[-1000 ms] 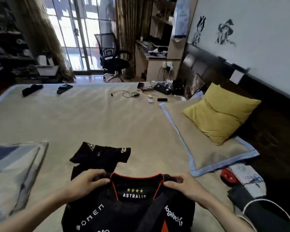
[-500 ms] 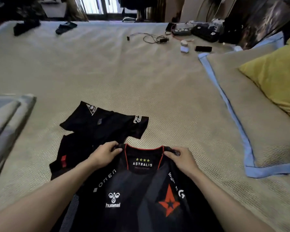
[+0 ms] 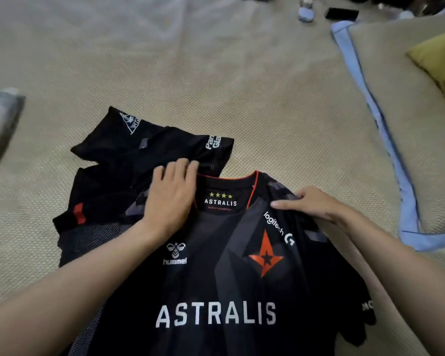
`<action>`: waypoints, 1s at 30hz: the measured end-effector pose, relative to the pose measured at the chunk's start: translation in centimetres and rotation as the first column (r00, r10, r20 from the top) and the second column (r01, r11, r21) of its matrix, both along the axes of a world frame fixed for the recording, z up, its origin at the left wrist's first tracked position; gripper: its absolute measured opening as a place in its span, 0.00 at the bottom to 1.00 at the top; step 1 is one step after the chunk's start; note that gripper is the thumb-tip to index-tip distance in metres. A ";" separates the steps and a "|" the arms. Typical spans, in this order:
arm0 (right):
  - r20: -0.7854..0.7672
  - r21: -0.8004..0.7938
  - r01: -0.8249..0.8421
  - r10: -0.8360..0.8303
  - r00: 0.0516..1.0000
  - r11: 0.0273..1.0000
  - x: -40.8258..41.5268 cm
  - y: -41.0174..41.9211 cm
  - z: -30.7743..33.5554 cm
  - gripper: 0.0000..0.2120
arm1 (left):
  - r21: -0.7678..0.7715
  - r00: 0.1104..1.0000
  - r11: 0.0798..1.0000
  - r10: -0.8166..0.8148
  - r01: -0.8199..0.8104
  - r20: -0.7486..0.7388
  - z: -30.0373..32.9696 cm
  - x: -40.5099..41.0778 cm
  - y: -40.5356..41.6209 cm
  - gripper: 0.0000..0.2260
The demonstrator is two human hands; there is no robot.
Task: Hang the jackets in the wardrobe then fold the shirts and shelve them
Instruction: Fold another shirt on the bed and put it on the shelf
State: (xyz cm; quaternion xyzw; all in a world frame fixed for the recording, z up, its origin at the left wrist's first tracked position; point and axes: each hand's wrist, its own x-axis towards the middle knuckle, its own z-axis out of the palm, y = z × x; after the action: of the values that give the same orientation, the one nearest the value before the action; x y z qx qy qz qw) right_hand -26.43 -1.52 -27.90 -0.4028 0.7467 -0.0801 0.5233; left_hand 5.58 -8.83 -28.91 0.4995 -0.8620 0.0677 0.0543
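- Black Astralis jersey is laid front up on the woven bed mat; a second black shirt is lapped beneath its left shoulder
- Left hand is pressed flat beside the jersey collar, fingers straight, nothing gripped
- Right hand is seen pinching the jersey's right shoulder; yellow pillow is well apart

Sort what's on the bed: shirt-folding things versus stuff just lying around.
For the job:
Astralis shirt, left hand flat on it, right hand pinching its shoulder
second black shirt

Lying about:
yellow pillow
blue-edged mat
phone
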 end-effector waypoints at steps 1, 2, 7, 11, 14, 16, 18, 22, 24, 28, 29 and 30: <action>0.031 0.134 -0.082 0.078 0.996 0.988 -1.3 0.9 0.8 0.19 | -0.028 0.982 0.983 -0.185 0.183 -0.042 -0.2 -1.3 1.9 0.19; 0.056 0.255 -0.163 0.154 0.987 0.953 -2.7 2.0 1.3 0.18 | 0.012 0.932 0.936 -0.350 0.352 -0.093 -0.4 -2.8 4.2 0.21; 0.195 0.434 -0.242 0.172 0.966 0.868 -7.7 7.9 1.8 0.29 | 0.400 0.906 0.817 -0.410 0.415 -0.103 -4.2 -10.0 13.2 0.29; 0.106 0.245 -0.077 0.052 0.993 0.966 -9.9 10.8 2.5 0.16 | 0.409 0.942 0.854 -0.334 0.323 -0.046 -5.7 -11.0 14.4 0.31; 0.003 0.107 0.033 -0.033 0.999 0.994 -11.4 12.5 1.3 0.21 | 0.417 0.943 0.853 -0.331 0.314 -0.031 -5.8 -11.0 14.6 0.31; -0.046 0.072 0.083 -0.079 0.996 0.994 -12.0 13.4 0.4 0.25 | 0.416 0.942 0.855 -0.334 0.310 -0.017 -5.9 -11.1 14.6 0.31; -0.144 0.000 0.096 -0.095 0.985 0.995 -12.5 14.0 -0.3 0.24 | 0.415 0.944 0.859 -0.330 0.299 0.002 -6.0 -11.1 14.5 0.31; -0.114 -0.151 0.182 -0.200 0.973 0.972 -12.8 15.0 0.3 0.17 | 0.406 0.945 0.868 -0.325 0.285 0.030 -5.8 -11.4 14.9 0.31; 0.036 -0.024 0.224 -0.223 0.974 0.974 -12.8 15.9 1.4 0.16 | 0.410 0.947 0.870 -0.318 0.274 0.040 -5.7 -11.6 15.0 0.31; 0.045 0.177 0.094 -0.103 0.994 0.980 -13.9 18.0 2.3 0.16 | 0.417 0.949 0.873 -0.307 0.252 0.069 -5.6 -11.9 15.2 0.31; 0.026 0.163 0.103 -0.108 0.994 0.981 -14.4 18.5 2.1 0.18 | 0.421 0.949 0.872 -0.305 0.248 0.073 -5.5 -11.9 15.2 0.31; -0.002 0.128 0.135 -0.136 0.991 0.983 -14.7 19.0 2.1 0.23 | 0.426 0.949 0.870 -0.307 0.248 0.075 -5.5 -11.9 15.2 0.31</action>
State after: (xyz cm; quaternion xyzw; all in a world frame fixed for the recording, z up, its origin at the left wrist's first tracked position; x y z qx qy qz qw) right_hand -41.11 17.46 -25.75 -0.3164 0.7743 -0.0690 0.5437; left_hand -6.34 6.32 -34.42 0.3643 -0.9213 -0.0885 -0.1036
